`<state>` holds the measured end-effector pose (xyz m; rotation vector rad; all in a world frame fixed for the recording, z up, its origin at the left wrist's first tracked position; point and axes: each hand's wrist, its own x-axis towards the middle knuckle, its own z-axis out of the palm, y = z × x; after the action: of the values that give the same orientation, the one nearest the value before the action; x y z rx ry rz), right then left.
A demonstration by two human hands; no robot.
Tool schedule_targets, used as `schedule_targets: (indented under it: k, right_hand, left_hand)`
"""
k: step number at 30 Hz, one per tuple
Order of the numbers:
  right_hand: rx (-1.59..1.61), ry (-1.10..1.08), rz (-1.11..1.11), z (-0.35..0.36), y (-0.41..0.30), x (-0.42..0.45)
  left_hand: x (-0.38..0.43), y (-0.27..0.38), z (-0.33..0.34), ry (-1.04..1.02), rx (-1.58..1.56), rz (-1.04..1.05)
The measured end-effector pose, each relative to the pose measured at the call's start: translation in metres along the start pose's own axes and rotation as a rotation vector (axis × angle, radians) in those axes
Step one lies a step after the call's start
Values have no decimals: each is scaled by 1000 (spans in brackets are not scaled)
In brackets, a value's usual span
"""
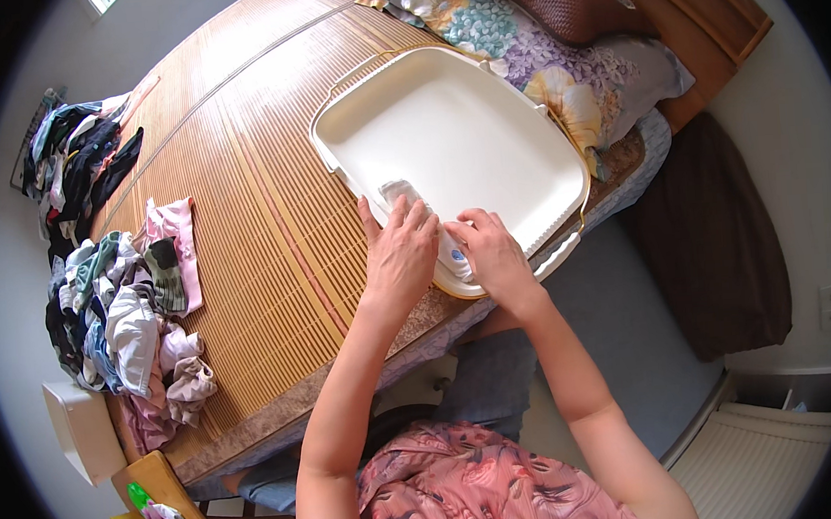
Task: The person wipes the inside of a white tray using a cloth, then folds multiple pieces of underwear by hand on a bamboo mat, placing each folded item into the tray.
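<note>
A narrow folded piece of white cloth with a small blue mark [459, 255] lies across the near left part of a large cream plastic tray [464, 128]. My left hand [404, 249] rests on the cloth's upper part, fingers spread a little and pointing away from me. At the cloth's lower part, my right hand [493, 251] has its thumb and forefinger bent close together by the edge; whether they pinch it cannot be told. The tray stands on a bamboo mat [255, 198] covering a bed.
A pile of mixed clothes [131, 334] lies at the mat's left, with a second, darker pile [85, 162] beyond it. A floral pillow [554, 72] borders the tray's far right. A wooden chair [165, 482] holding a pink item stands at the lower left, near a white bin [87, 429].
</note>
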<state>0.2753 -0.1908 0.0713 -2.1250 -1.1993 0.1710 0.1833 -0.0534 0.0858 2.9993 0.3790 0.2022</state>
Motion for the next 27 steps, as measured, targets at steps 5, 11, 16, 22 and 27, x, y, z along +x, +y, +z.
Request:
schedule_targets:
  k: [5,11,16,22,27]
  right_hand:
    - [-52,19,-87,2,-3,-21]
    - [-87,57,-128,10,-17,-28]
    - [-3,246,-159,17,-57,-44]
    - [217,-120,-361,90,-118,-53]
    - [313,-315,-513,147,-182,-48]
  left_hand:
    - [7,2,10,20,31,18]
    - [-15,-8,20,158,13,11]
    - [-67,-1,20,449,-354,61]
    - [-184,-61,9,460,-389,-211]
    - [-284,-119,-16,507,-367,-517]
